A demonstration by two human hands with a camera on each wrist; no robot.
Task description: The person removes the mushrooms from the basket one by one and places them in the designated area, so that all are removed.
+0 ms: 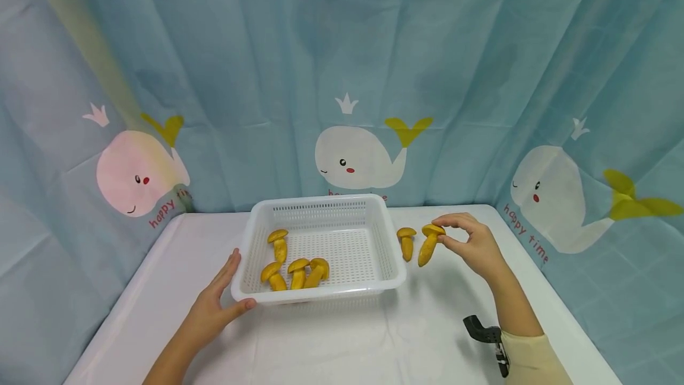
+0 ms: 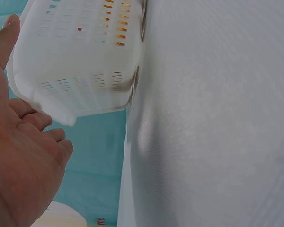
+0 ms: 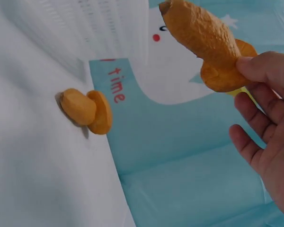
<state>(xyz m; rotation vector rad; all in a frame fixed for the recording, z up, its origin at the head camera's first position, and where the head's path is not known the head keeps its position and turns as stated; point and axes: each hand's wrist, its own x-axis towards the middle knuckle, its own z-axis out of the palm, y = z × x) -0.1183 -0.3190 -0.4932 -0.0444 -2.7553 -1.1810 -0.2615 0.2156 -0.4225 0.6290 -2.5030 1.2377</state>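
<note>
1. Your right hand (image 1: 478, 248) is grasping a mustard-yellow mushroom (image 1: 429, 247) with a domed cap and thick stem, pinched at the cap between thumb and fingers. It looks lifted off the tabletop.
2. From that hand, the mushroom lies to the left; its long axis slants, cap away from you, stem end towards you and slightly left.
3. Just left of it, a second yellow mushroom (image 1: 407, 245) lies on the white-covered tabletop (image 1: 331, 343), stem towards you. It sits between the held one and the basket; your right hand is much the nearer.
4. Further left is a white rectangular plastic basket (image 1: 392, 248) with slotted sides, four matching yellow mushrooms (image 1: 280, 248) in its left half.
5. Your left hand (image 1: 214, 302) grasps no mushroom: its fingers stretch along the basket's left side, its thumb at the near-left corner.
6. Beyond hangs a light-blue curtain (image 1: 256, 106) printed with whales.
</note>
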